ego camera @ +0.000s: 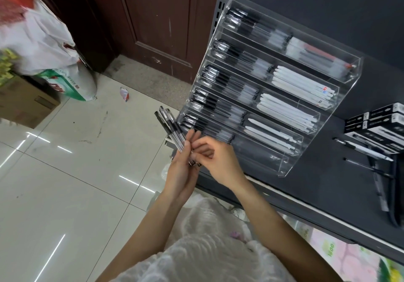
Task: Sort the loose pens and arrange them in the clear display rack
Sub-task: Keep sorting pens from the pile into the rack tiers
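Pens (171, 128) in a small bunch, black caps and clear barrels, sit in the left hand (182, 168), fingers curled round the lower ends so the capped ends fan up and to the left, out past the rack's near corner. Right hand (215, 158) is tucked in just beside it, fingertips pinching at the bottom of the same bunch where the two hands meet. It's a bit blurry there, so I can't tell how many pens it's actually got hold of.

The rack (282, 168) is a clear stepped one, standing on a dark grey shelf (323, 196) and leaning back against the shelf's dark back panel. Its tiers are mostly loaded: black-capped pens on the left half of each row, white pens on the right half. The top row has some red mixed in at the far right. The lowest front tier looks the least filled.

Over on the right of the shelf there's a stack of black boxes (380, 124), with a few loose pens (365, 149) lying in front of and below them, well apart from the rack.

Off the shelf: glossy pale floor tiles, a dark brown door (157, 19) behind, and a cardboard box (26, 104) and white plastic bags (41, 41) at the left.
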A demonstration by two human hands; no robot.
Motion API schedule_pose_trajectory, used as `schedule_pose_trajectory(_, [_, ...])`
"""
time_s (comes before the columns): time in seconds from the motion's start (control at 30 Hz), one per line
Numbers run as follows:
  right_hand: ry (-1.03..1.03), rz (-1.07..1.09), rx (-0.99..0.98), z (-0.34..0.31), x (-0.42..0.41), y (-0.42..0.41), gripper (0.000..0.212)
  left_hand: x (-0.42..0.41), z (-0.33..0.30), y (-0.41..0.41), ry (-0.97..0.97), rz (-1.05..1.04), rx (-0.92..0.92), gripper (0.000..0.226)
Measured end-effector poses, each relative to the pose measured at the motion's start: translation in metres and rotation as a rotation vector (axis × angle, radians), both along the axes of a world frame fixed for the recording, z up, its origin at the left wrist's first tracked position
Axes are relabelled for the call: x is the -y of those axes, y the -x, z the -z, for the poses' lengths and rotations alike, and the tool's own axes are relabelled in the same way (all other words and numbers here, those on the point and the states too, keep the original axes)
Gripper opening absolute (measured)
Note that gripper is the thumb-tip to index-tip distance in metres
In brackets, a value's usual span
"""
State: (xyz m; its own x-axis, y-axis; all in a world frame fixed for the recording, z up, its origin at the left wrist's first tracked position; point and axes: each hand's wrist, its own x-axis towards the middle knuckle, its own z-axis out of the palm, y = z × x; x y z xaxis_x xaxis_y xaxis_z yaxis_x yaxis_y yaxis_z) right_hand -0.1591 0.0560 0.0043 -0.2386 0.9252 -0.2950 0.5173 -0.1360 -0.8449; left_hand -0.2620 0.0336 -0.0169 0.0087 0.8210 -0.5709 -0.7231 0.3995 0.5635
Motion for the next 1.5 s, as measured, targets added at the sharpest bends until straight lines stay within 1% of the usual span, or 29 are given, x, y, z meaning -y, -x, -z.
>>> schedule_pose_trajectory(0.07, [-0.038,0.035,0.027,0.001,-0.002,-0.010,0.018,0.000,0.004,0.004,-0.013,0.022,-0.092,0.037])
schedule_pose_trajectory(0.1, [-0.093,0.050,0.096,0.003,-0.004,-0.017,0.018,0.000,0.006,0.007,-0.008,0.012,-0.128,0.037])
schedule_pose_trajectory(0.2, [-0.333,0.033,0.448,0.014,-0.011,-0.040,0.018,0.000,0.009,0.018,0.045,-0.036,-0.163,0.029])
schedule_pose_trajectory(0.23, [-0.383,0.007,0.528,0.019,-0.014,-0.046,0.018,0.001,0.010,0.021,0.057,-0.037,-0.174,0.027])
schedule_pose_trajectory(0.3, [-0.443,-0.053,0.618,0.026,-0.018,-0.051,0.018,0.001,0.012,0.024,0.077,-0.043,-0.182,0.025])
schedule_pose_trajectory(0.43, [-0.522,-0.093,0.706,0.035,-0.026,-0.047,0.020,0.002,0.012,0.022,0.106,-0.058,-0.155,0.022])
schedule_pose_trajectory(0.57, [-0.533,-0.136,0.731,0.041,-0.035,-0.042,0.017,0.005,0.009,0.018,0.120,-0.039,-0.116,0.030])
schedule_pose_trajectory(0.67, [-0.558,-0.158,0.797,0.043,-0.041,-0.042,0.014,0.007,0.008,0.014,0.110,-0.009,-0.107,0.033])
schedule_pose_trajectory(0.77, [-0.593,-0.154,0.823,0.044,-0.038,-0.041,0.019,0.008,0.006,0.011,0.098,0.016,-0.120,0.033])
schedule_pose_trajectory(0.83, [-0.610,-0.124,0.802,0.045,-0.033,-0.042,0.020,0.009,0.005,0.010,0.088,0.040,-0.140,0.032])
schedule_pose_trajectory(0.9, [-0.599,-0.073,0.731,0.045,-0.031,-0.044,0.016,0.010,0.004,0.007,0.076,0.066,-0.155,0.032])
schedule_pose_trajectory(0.93, [-0.574,-0.053,0.664,0.041,-0.030,-0.043,0.012,0.010,0.003,0.006,0.066,0.081,-0.165,0.032])
schedule_pose_trajectory(1.0, [-0.474,-0.013,0.454,0.028,-0.027,-0.038,0.008,0.010,0.002,0.004,0.037,0.116,-0.206,0.032])
schedule_pose_trajectory(1.07, [-0.346,0.009,0.246,0.013,-0.023,-0.029,0.013,0.011,0.001,0.000,0.004,0.158,-0.266,0.034])
schedule_pose_trajectory(1.1, [-0.299,0.016,0.186,0.006,-0.021,-0.023,0.015,0.011,0.001,-0.002,-0.019,0.185,-0.304,0.035])
schedule_pose_trajectory(1.17, [-0.215,0.023,0.139,-0.001,-0.020,-0.014,0.019,0.012,0.000,-0.008,-0.071,0.255,-0.403,0.035])
schedule_pose_trajectory(1.23, [-0.126,0.015,0.146,-0.002,-0.023,-0.011,0.022,0.015,-0.001,-0.015,-0.076,0.331,-0.503,0.033])
schedule_pose_trajectory(1.3, [-0.066,0.029,0.128,0.000,-0.024,-0.011,0.020,0.017,-0.002,-0.021,-0.074,0.382,-0.536,0.034])
schedule_pose_trajectory(1.37, [-0.070,0.153,-0.011,-0.001,-0.025,-0.014,0.015,0.018,0.000,-0.023,-0.090,0.390,-0.553,0.037])
schedule_pose_trajectory(1.4, [-0.105,0.256,-0.097,-0.003,-0.027,-0.018,0.012,0.017,0.000,-0.022,-0.093,0.381,-0.572,0.038])
schedule_pose_trajectory(1.43, [-0.172,0.344,-0.139,-0.005,-0.030,-0.024,0.011,0.016,0.002,-0.020,-0.088,0.356,-0.585,0.037])
schedule_pose_trajectory(1.47, [-0.272,0.375,-0.102,-0.006,-0.035,-0.030,0.012,0.016,0.003,-0.017,-0.070,0.312,-0.588,0.037])
schedule_pose_trajectory(1.5, [-0.384,0.332,0.004,-0.006,-0.040,-0.037,0.016,0.015,0.005,-0.014,-0.038,0.255,-0.586,0.036])
